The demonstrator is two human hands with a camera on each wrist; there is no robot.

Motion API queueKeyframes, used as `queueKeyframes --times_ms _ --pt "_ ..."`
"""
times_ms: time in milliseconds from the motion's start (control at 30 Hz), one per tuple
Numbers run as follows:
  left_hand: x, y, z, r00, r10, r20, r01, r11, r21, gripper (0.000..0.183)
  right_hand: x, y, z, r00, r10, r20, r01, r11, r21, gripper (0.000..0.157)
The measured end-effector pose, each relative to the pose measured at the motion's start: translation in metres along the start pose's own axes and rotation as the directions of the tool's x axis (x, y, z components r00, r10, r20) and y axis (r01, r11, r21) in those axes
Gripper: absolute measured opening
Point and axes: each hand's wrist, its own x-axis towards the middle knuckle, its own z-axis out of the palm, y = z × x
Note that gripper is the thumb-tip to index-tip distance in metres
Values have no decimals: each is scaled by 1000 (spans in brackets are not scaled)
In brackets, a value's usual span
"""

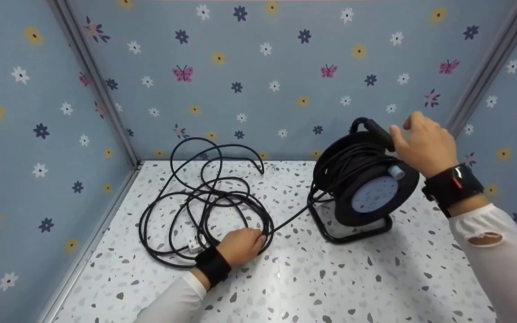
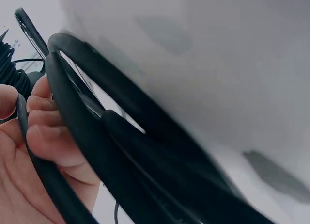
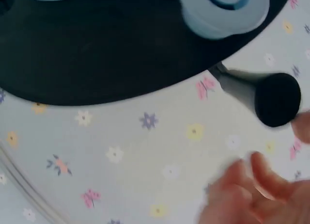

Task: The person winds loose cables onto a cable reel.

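My left hand (image 1: pixel 240 246) grips a black cable low over the table, beside its loose coils. In the left wrist view, the cable (image 2: pixel 38 166) runs between thumb and curled fingers, with thicker-looking loops close in front. From that hand a strand stretches to the black cable reel (image 1: pixel 346 213), which stands on its tubular frame with more cable wound on the drum. My right hand (image 1: pixel 427 143) is at the reel's upper right, fingers loosely bent and holding nothing. Its thumb is right by the end of the black handle grip (image 3: pixel 277 100). A grey knob (image 1: pixel 396 172) sticks out from the reel's face.
A white plug (image 1: pixel 196 244) lies among the coils on the left. The speckled white table (image 1: pixel 330 287) meets flowered blue panels (image 1: pixel 258 98) at the back and sides, with metal strips (image 1: pixel 99 85) at the corners.
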Motion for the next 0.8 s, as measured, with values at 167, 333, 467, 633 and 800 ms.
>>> queueKeyframes --times_ms 167,333,467,633,800 --pt "-1 -2 -1 999 -38 -27 37 999 -27 39 -34 8 0 996 -59 -67 57 998 -34 51" --pt "-4 -3 -6 996 -68 -60 64 995 -76 46 -55 11 14 991 -67 119 79 992 -96 52" --pt "-6 -2 -9 991 -105 -86 95 990 -107 55 -61 10 32 993 -108 52 112 990 -91 41" --pt "-9 -3 -14 984 -140 -108 126 984 -122 60 -64 10 45 983 -166 -73 158 982 -98 33" --pt "-12 -9 -22 978 -153 -141 132 979 -153 62 -63 16 49 980 -169 -108 160 983 -92 32"
